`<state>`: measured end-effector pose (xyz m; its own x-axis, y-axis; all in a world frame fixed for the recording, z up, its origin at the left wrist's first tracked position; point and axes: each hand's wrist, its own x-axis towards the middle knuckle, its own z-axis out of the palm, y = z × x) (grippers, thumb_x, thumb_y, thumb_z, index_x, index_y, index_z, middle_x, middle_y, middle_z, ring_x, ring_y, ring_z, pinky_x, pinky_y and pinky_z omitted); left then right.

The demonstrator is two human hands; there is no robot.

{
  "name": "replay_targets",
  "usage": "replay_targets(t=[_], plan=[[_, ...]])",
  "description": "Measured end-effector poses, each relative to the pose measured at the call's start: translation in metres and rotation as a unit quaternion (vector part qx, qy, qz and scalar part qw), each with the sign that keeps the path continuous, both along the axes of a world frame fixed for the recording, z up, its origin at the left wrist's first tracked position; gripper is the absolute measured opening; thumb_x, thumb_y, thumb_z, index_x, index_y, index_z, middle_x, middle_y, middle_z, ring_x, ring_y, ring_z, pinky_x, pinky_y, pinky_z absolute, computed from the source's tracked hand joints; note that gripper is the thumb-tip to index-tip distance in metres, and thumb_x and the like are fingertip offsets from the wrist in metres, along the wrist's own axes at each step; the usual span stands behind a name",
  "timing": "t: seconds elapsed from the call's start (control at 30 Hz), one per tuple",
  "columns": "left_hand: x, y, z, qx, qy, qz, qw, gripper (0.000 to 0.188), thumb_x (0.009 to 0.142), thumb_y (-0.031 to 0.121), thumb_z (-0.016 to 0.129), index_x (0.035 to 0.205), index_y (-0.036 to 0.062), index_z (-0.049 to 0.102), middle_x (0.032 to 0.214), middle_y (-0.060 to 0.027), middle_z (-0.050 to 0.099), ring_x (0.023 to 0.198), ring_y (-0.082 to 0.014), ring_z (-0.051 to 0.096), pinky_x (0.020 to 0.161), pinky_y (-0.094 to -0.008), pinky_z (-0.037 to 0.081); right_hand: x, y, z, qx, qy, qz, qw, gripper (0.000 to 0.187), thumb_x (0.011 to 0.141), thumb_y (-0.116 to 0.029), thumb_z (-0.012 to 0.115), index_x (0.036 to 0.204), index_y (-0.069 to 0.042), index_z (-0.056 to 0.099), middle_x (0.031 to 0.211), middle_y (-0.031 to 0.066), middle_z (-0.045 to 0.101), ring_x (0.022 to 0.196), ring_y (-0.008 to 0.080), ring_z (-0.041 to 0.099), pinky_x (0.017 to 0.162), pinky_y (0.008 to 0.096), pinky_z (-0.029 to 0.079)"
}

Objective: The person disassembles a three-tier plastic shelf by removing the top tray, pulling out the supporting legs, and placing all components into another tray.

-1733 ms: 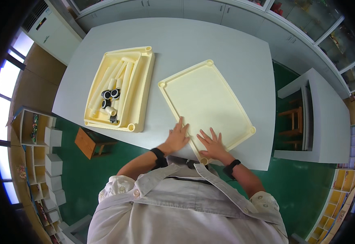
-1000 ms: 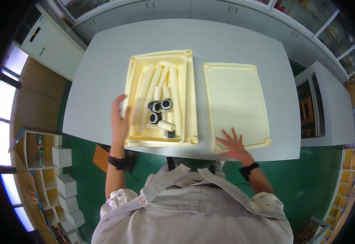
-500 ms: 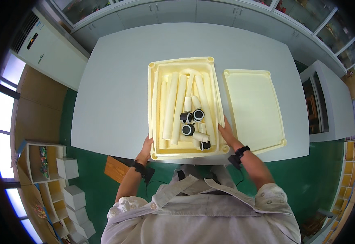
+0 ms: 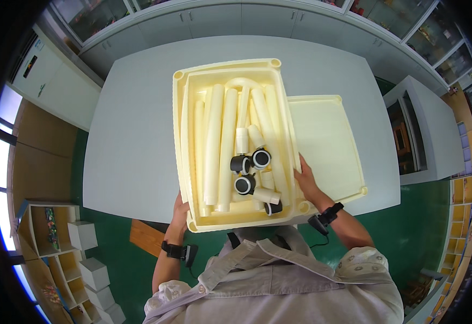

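A pale yellow plastic tray (image 4: 180,124) with corner sockets is raised off the table, close to me. My left hand (image 4: 180,211) grips its near left edge, fingers partly hidden by the wall. At the near right side, my right hand (image 4: 307,181) holds the other edge. Inside the tray lie several long cream tubes (image 4: 212,146) and an arched cream tube (image 4: 241,82). Several black-and-white caster wheels (image 4: 244,184) rest among short cream sleeves (image 4: 242,140) at the near right. A second rim shows inside the outer one, but I cannot tell whether two trays are nested.
A second pale yellow tray (image 4: 330,135) lies on the grey table (image 4: 133,135), partly covered by the raised one. A grey box-like cabinet (image 4: 436,129) stands beyond the table's right side. White boxes (image 4: 83,236) and a shelf are at the left. Cabinets (image 4: 214,21) line the far wall.
The loaded tray has come up off the table, looks larger, and has shifted left and tilted slightly. Its right edge now overlaps the other tray. Both hands have kept hold of it.
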<state>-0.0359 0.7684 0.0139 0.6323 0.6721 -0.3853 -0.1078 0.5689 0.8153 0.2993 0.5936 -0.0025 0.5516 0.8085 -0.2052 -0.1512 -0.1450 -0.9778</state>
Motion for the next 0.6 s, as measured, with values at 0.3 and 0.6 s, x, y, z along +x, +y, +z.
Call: replay_targets(t=[0.3, 0.6], plan=[[0.029, -0.021, 0.045, -0.028, -0.02, -0.044, 0.998, 0.062, 0.079, 0.011, 0.061, 0.132, -0.0023, 0.032, 0.123, -0.0133, 0.05, 0.106, -0.0213, 0.055, 0.088, -0.0318, 0.047, 0.02, -0.032, 0.112, -0.065, 0.091, -0.006, 0.994, 0.055, 0.087, 0.001, 0.048, 0.138, -0.004, 0.027, 0.131, 0.0095, 0.043, 0.115, 0.0169, 0.046, 0.095, 0.0295, 0.04], [0.021, -0.023, 0.052, -0.048, 0.019, -0.048, 0.998, 0.071, 0.076, 0.009, 0.06, 0.136, 0.0027, 0.025, 0.129, -0.0113, 0.042, 0.116, -0.021, 0.045, 0.094, -0.0312, 0.041, 0.033, -0.021, 0.081, -0.036, 0.144, 0.051, 0.988, 0.054, 0.087, -0.002, 0.05, 0.137, -0.005, 0.029, 0.128, 0.0081, 0.046, 0.113, 0.0159, 0.047, 0.093, 0.0291, 0.04]])
